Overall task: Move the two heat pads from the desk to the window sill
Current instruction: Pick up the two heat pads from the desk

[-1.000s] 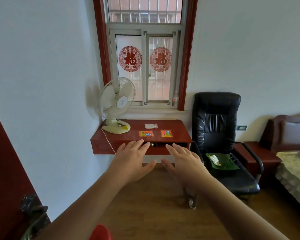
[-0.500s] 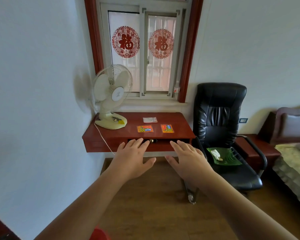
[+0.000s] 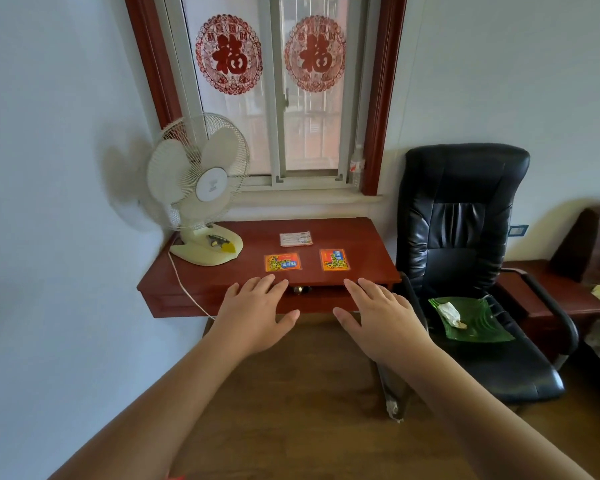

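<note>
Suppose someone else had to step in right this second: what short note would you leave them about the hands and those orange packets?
Left hand: open, empty, held out toward the red-brown wall desk.
Right hand: open, empty, likewise.
Two flat orange heat pads lie on the desk: the left pad, the right pad. A white packet lies behind them.
Done: nothing; neither pad is picked up.
Left: lift both pads and set them on the pale window sill, between the cream fan and the clear bottle.
</note>
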The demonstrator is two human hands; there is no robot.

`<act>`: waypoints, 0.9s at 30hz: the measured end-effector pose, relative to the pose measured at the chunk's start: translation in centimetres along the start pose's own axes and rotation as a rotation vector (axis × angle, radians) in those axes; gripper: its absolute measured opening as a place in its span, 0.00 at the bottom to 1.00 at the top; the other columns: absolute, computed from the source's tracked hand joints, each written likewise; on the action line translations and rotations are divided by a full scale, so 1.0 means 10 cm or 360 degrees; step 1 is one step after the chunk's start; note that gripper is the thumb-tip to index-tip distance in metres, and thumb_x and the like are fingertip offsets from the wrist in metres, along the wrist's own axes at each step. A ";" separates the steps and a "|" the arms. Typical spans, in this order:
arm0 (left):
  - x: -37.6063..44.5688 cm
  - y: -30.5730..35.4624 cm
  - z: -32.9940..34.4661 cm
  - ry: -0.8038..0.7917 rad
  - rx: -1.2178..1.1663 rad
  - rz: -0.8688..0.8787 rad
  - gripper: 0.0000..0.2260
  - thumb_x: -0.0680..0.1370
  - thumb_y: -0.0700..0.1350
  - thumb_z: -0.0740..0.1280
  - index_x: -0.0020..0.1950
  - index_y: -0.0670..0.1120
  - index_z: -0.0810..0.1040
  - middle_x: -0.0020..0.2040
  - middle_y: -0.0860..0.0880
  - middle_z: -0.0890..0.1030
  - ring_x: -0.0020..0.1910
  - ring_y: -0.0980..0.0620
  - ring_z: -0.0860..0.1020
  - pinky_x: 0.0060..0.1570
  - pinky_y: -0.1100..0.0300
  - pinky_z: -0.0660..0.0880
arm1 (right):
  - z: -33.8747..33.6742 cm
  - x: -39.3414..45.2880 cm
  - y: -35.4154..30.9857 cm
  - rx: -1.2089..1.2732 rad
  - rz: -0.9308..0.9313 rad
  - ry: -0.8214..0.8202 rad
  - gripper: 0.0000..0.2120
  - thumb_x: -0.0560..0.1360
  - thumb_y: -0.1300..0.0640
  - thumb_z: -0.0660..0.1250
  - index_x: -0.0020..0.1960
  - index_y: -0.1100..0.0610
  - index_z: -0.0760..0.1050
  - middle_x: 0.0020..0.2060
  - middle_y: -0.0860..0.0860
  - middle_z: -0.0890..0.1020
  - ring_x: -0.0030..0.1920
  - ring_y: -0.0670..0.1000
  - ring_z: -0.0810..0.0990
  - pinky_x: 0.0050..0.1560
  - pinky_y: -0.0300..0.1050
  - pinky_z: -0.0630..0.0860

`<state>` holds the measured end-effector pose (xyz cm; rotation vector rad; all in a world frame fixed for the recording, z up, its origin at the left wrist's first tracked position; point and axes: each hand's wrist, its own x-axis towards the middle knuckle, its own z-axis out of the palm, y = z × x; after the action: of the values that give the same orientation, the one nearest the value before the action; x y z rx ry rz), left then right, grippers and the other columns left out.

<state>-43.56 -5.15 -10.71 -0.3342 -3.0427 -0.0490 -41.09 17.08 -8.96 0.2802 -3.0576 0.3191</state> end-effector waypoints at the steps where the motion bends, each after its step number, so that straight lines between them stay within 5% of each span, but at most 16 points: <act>1: 0.13 0.02 0.01 -0.0007 -0.0001 -0.0005 0.32 0.78 0.66 0.50 0.79 0.54 0.54 0.80 0.49 0.59 0.78 0.48 0.57 0.75 0.42 0.56 | 0.00 0.11 0.08 0.0007 -0.0003 -0.0008 0.32 0.79 0.35 0.48 0.78 0.48 0.51 0.78 0.50 0.59 0.78 0.52 0.56 0.75 0.53 0.55; 11: 1.06 0.02 0.27 -0.0064 0.0009 -0.0060 0.31 0.78 0.65 0.51 0.78 0.52 0.58 0.79 0.50 0.62 0.77 0.49 0.61 0.73 0.43 0.59 | 0.25 1.06 0.48 0.0114 -0.0073 -0.0144 0.31 0.79 0.36 0.49 0.78 0.49 0.52 0.78 0.51 0.61 0.77 0.52 0.57 0.75 0.53 0.56; 27: 2.53 -1.01 0.98 -0.0161 -0.0086 0.0008 0.31 0.78 0.65 0.52 0.78 0.51 0.58 0.79 0.48 0.62 0.76 0.47 0.60 0.73 0.41 0.58 | 1.12 2.95 0.29 0.0051 0.0016 -0.0297 0.32 0.79 0.35 0.50 0.78 0.48 0.53 0.77 0.50 0.62 0.76 0.54 0.60 0.73 0.55 0.59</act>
<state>-71.16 -9.16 -18.62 -0.3593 -3.1453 -0.1181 -71.00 12.34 -18.30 0.3133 -3.2408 0.3623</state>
